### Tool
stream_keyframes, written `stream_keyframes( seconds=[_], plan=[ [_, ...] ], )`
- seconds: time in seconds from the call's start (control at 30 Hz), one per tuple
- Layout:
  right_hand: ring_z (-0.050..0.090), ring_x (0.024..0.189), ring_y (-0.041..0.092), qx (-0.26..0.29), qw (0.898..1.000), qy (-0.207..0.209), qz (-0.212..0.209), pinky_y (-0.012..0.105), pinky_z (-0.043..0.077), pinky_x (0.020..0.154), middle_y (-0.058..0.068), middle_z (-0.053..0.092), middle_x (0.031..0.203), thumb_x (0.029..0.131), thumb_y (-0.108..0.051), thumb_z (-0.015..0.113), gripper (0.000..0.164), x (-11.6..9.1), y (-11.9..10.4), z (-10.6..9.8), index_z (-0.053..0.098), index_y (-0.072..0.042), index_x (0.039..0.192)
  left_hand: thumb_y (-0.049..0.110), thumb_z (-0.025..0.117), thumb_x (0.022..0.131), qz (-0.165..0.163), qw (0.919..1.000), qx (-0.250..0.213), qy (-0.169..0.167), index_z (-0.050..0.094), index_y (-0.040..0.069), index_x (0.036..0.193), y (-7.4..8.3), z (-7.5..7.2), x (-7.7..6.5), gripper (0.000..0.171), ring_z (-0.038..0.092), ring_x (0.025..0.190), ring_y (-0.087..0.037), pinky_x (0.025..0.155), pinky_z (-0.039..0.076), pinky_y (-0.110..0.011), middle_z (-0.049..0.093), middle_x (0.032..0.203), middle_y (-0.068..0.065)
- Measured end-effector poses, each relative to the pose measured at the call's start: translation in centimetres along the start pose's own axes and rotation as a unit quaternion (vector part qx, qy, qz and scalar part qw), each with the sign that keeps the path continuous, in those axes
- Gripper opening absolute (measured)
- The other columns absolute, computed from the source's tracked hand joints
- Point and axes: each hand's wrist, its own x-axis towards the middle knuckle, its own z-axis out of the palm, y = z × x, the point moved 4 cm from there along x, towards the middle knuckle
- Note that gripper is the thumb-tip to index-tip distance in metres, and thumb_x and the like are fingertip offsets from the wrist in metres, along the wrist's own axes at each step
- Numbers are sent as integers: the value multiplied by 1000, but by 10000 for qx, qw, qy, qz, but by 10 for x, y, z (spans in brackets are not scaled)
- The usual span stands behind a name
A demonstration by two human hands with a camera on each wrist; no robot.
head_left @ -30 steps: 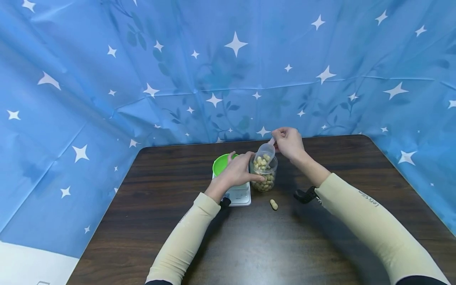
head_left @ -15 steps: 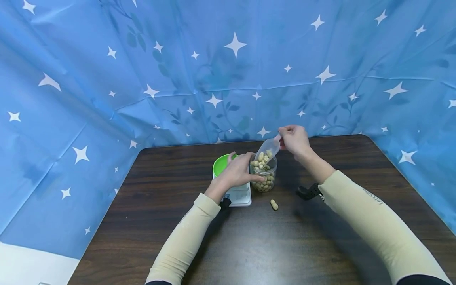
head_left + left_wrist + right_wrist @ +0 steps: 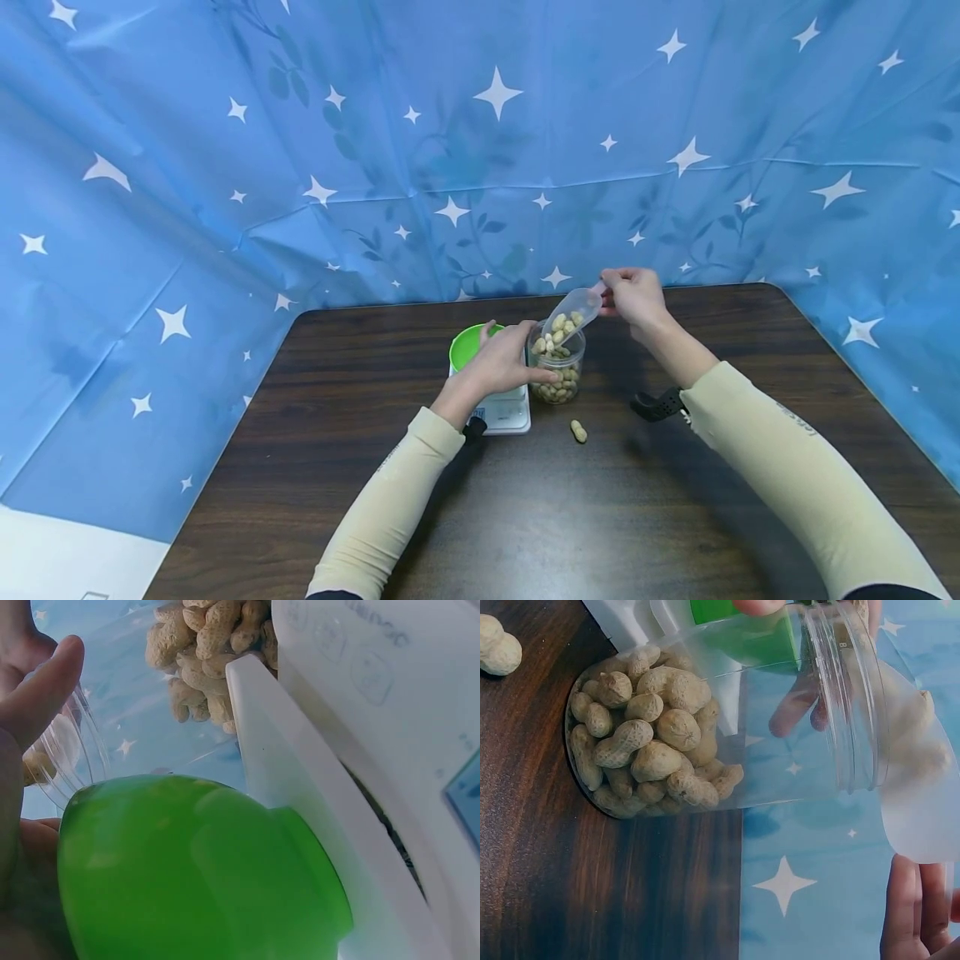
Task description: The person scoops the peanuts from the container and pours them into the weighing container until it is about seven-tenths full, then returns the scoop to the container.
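Right hand (image 3: 635, 297) has shifted rightward, fingers pinching the tilted scoop (image 3: 587, 301); left hand (image 3: 498, 360) clasps the jar (image 3: 567, 382).

In front of you, a dark brown wood-grain tabletop (image 3: 330, 408) with rounded far corners carries a white kitchen scale (image 3: 508, 415) and, just to its right, a clear jar (image 3: 575, 367) of unshelled peanuts (image 3: 656, 742) standing upright; one loose peanut (image 3: 578, 431) in its shell lies nearer you, in front of the jar.
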Motion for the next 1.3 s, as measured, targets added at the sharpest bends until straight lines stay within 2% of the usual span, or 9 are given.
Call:
stream_keyframes(
  seconds=[0.23, 0.4, 0.6, 0.77, 1.07, 1.3],
  plan=[
    [63, 74, 8, 215, 9996, 104, 159, 24, 59, 70, 1, 63, 86, 111, -24, 45, 45, 1, 6, -5, 54, 13, 136, 56, 82, 84, 56, 9999, 32, 78, 40, 9, 157, 0, 0, -2, 96, 51, 135, -21, 119, 14, -60, 58, 145, -4],
    [63, 72, 6, 358, 9990, 145, 216, 23, 59, 68, -2, 63, 80, 111, -22, 45, 45, 1, 8, -7, 53, 14, 137, 58, 81, 83, 137, 9998, 13, 114, 33, 10, 161, -1, -1, -5, 103, 39, 145, -23, 118, 12, -62, 46, 157, -6],
    [63, 73, 6, 436, 9986, 161, 241, 23, 59, 69, -3, 64, 80, 111, -24, 47, 46, 1, 5, -7, 53, 13, 137, 57, 81, 83, 131, 9994, -181, 254, 32, 15, 162, -10, -8, -15, 102, 26, 151, -26, 120, 8, -60, 33, 164, -8],
    [66, 72, 7, 645, 9976, 139, 214, 25, 59, 70, -3, 67, 78, 110, -25, 50, 44, 1, 1, -5, 55, 13, 134, 53, 82, 84, 0, 9985, -363, 419, 32, 16, 162, -21, -16, -23, 100, 20, 153, -27, 120, 6, -59, 24, 166, -10],
    [69, 66, 9, 1264, 9919, 74, 76, 25, 59, 65, 0, 69, 76, 107, -19, 55, 29, 4, -8, 3, 61, 7, 119, 53, 84, 82, -300, 9970, -569, 422, 32, 17, 162, -38, -24, -38, 101, 17, 153, -27, 118, 5, -60, 21, 167, -11],
    [69, 67, 10, 1284, 9917, 9, 77, 26, 59, 67, 1, 69, 76, 108, -18, 54, 28, 5, -10, 17, 62, 7, 118, 56, 85, 79, -614, 9954, -629, 380, 26, 15, 164, -49, -29, -49, 111, 17, 153, -34, 118, 7, -62, 17, 167, -14]
  ],
)
